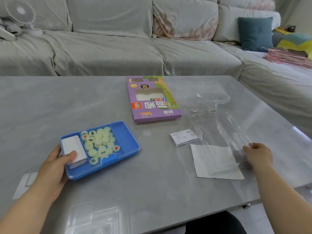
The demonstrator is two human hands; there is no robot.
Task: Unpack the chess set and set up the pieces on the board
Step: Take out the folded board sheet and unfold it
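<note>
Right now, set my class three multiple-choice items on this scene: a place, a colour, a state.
1. The pale round chess pieces lie: A in a cloth bag; B in the middle compartment of the blue plastic tray; C on a wooden shelf.
2. The flat cardboard box is: A red; B black; C purple.
3. The left grip: A holds the tray's end; B hangs free; C lifts the box.
Key: B, they fill the middle section; C, its face is purple; A, thumb lies on the tray's folded white paper.
</note>
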